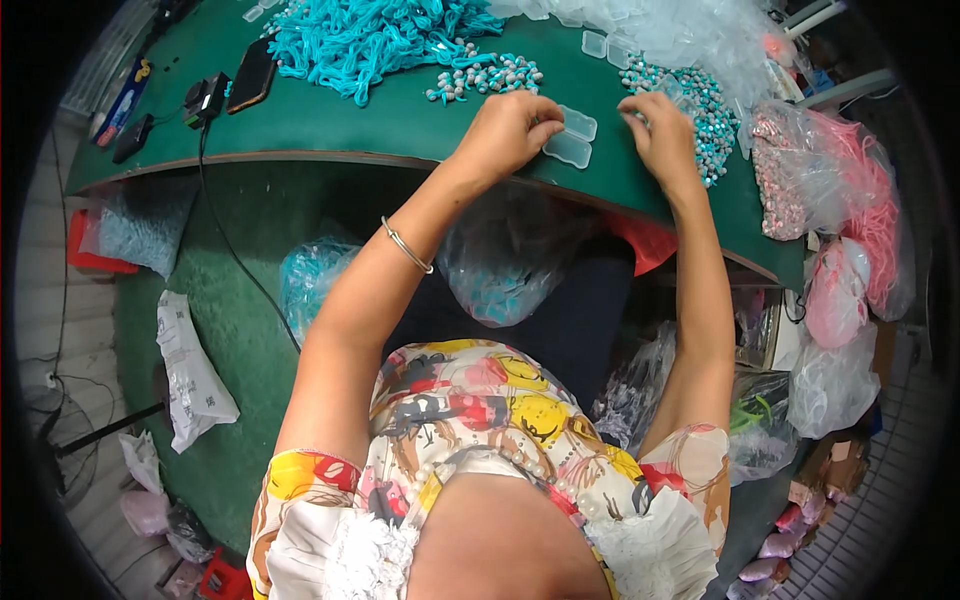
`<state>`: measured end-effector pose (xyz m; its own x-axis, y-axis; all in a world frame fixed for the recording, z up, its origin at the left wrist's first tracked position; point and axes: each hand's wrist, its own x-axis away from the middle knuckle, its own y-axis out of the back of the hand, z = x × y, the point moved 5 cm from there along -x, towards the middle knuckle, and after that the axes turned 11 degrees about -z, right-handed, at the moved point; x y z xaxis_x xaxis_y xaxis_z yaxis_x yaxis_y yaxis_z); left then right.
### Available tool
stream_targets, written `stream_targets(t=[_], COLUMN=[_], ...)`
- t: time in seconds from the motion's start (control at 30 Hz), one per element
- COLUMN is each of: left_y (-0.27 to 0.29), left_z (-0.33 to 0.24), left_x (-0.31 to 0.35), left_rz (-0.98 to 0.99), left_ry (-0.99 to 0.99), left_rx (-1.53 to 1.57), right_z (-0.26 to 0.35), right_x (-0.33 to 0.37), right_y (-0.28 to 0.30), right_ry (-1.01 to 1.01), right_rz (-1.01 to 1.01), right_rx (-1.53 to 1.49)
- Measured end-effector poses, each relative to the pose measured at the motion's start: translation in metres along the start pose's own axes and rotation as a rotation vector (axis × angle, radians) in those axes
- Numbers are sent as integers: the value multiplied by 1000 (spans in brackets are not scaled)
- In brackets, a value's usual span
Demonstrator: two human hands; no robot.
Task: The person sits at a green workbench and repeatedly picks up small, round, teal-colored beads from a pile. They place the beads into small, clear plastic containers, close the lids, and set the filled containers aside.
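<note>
On the green table lies a small clear plastic box point(570, 151), opened flat into two halves. My left hand point(510, 132) is at its left edge, fingers curled and thumb close to the forefinger; whatever they pinch is too small to make out. To the right of the box, my right hand point(661, 137) has its fingers bent and drawn toward the thumb, beside a pile of small turquoise and silver pieces point(712, 130); anything between the fingertips cannot be made out. Behind my left hand sits a smaller heap of grey and turquoise beads point(490, 76).
A large heap of turquoise cords point(375, 40) covers the back of the table point(330, 130). Clear plastic boxes point(610, 46) and bags point(690, 40) lie at the back right. Bags of pink cords point(860, 190) hang at the right edge. A phone point(251, 76) and black cable point(204, 150) lie left.
</note>
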<state>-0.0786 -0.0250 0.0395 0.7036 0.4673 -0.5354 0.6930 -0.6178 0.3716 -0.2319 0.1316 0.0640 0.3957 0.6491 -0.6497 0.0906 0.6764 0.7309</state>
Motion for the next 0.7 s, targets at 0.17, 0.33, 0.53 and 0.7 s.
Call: stream_targets(t=[0.17,0.33,0.53,0.7], left_y=[-13,-18,-8,-6], left_z=[1,0,-8,-6], left_x=[6,12,16,21], left_rz=[26,56,93,184], left_ry=[-79,-102,-99,-161], left_rx=[-116,-236,-261,-332], right_z=[56,65,46,38], right_x=[21,22,22,9], right_y=[3,-9,-12,-27], right_ry=[137,211,-125,-174], right_rz=[131,204,172,114], right_rx=[-391,-311,-544,-599])
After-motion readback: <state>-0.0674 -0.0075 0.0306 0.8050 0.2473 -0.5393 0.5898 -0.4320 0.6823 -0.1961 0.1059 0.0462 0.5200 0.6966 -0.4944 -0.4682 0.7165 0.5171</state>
